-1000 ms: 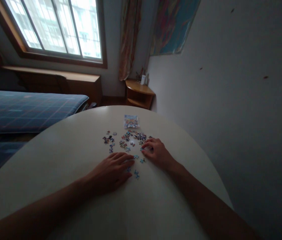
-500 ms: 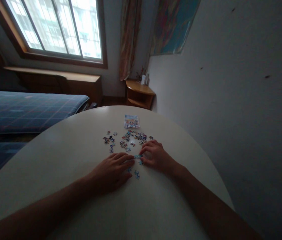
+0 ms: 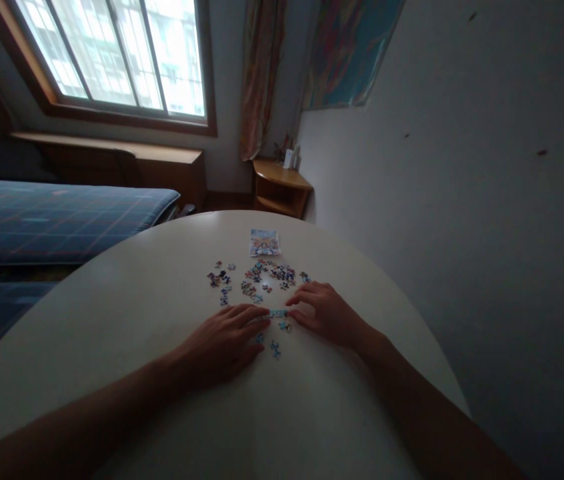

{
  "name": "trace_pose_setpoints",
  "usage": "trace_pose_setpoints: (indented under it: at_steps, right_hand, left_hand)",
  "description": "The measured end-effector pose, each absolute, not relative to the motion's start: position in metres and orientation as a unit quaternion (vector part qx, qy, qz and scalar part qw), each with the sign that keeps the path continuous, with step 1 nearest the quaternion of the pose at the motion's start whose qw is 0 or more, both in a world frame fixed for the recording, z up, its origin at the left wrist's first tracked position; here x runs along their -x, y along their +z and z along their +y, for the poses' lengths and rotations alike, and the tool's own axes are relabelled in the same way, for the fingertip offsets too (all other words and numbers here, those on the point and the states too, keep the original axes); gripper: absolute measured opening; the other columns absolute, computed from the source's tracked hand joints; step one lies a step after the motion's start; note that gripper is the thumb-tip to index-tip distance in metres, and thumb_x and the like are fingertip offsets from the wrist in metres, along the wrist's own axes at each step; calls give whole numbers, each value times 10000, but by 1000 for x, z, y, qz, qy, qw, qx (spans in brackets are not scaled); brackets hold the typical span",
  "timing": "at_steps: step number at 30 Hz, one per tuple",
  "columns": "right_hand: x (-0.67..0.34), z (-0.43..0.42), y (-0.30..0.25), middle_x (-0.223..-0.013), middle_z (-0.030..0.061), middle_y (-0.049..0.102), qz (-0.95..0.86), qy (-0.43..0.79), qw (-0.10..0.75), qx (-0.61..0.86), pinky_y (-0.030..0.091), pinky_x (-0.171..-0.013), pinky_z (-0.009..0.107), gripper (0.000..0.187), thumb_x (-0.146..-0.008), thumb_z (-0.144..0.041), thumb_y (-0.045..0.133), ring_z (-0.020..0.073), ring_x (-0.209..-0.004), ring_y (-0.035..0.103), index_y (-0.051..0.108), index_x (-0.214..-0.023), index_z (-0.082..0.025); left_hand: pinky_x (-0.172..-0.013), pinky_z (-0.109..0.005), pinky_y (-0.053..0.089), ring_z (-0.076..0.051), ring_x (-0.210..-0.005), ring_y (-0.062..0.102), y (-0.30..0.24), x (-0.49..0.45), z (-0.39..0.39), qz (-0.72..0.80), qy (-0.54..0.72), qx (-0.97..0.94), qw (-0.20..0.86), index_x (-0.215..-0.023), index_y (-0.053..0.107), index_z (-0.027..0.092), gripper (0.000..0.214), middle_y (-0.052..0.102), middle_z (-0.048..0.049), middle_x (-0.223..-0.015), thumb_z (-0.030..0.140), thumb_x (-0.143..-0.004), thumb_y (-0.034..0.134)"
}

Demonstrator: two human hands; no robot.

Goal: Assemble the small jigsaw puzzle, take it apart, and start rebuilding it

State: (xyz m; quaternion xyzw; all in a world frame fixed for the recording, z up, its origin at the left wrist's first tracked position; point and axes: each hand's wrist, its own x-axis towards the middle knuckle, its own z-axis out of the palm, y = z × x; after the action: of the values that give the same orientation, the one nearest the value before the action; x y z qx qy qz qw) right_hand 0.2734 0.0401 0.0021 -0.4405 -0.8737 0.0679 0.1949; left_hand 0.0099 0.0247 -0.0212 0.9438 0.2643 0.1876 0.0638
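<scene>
Head view: on the pale, rounded tabletop (image 3: 307, 413), your left hand (image 3: 232, 337) lies spread, palm down, fingertips at the left end of a light-blue jigsaw strip (image 3: 278, 313). Your right hand (image 3: 326, 312) curves at its right end, thumb and forefinger apart. Loose jigsaw pieces (image 3: 283, 272) cluster beyond, before a printed picture sheet (image 3: 265, 243). A plaid mattress (image 3: 62, 220) and a barred window (image 3: 117, 53) occupy the left background.

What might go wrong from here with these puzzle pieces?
1. The light-blue strip lies between the fingertips of the left hand and right hand; an uneven push might skew it.
2. A loose blue piece sits just off the left thumb, so it might get knocked.
3. The piece pile lies just beyond the right fingers; a careless sweep could scatter it.
</scene>
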Motion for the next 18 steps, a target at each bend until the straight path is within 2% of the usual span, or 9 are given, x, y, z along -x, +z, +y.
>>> trace_pose_setpoints:
  at_steps: [5, 13, 18]
  right_hand:
    - [-275, 38, 4, -999, 53, 699, -894, 94, 184, 398, 415, -910, 382, 185, -802, -364, 765, 215, -986, 640, 723, -938, -247]
    - [-276, 39, 6, -962, 43, 691, -889, 131, 173, 403, 445, -884, 353, 112, -799, -312, 771, 188, -917, 646, 740, -881, -242]
    - [-273, 40, 7, -878, 47, 691, -884, 169, 162, 404, 484, -796, 294, 64, -817, -258, 733, 162, -815, 646, 743, -844, -201]
  left_hand:
    - [-955, -418, 516, -239, -1103, 589, -18, -11, 23, 264, 192, -943, 63, -1194, 592, 192, 285, 637, -98, -1221, 195, -925, 496]
    - [-1040, -471, 462, -269, -1244, 523, -24, -9, 24, 277, 187, -941, 58, -1327, 529, 224, 398, 551, -91, -1387, 225, -930, 518]
    - [-1103, -486, 399, -278, -1345, 450, -28, -8, 26, 260, 159, -950, 62, -1408, 466, 213, 462, 473, -91, -1484, 263, -949, 501]
